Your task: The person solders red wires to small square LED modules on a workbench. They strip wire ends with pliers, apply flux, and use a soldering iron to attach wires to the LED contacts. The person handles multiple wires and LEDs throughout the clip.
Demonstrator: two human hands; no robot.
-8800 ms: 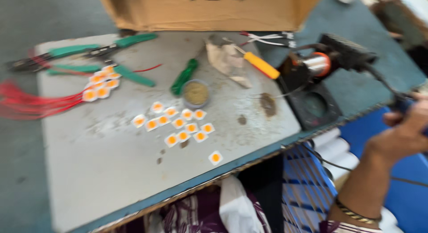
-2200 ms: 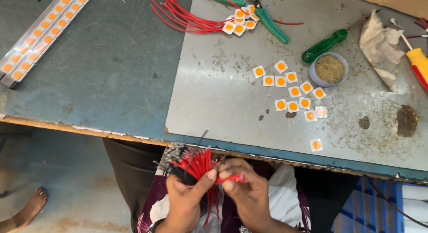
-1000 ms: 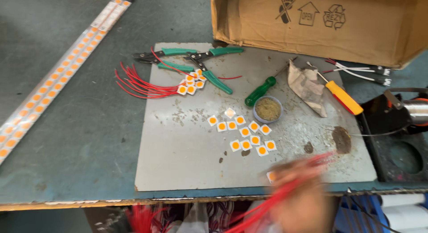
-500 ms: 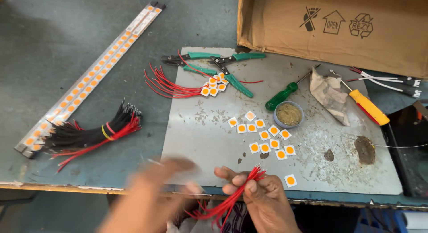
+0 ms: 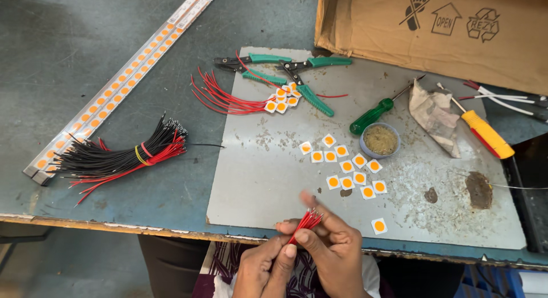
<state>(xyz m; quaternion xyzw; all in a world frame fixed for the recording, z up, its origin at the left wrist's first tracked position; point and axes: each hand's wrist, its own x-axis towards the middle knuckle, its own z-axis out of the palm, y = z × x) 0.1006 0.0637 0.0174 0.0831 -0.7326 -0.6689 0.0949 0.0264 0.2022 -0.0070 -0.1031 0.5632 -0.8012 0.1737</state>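
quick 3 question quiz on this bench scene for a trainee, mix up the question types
1. True or false: the banded bundle of black and red wires lies on the grey metal sheet.
2. What do the left hand and right hand pinch together? A) red wires B) pliers C) screwdriver
3. Fill in: the small dish sits just below the ___-handled screwdriver.

Key: 1 false; 2 A, the red wires; 3 green.

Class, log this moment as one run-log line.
hands: both pinch thin red wires | left hand | right hand | near: grey metal sheet
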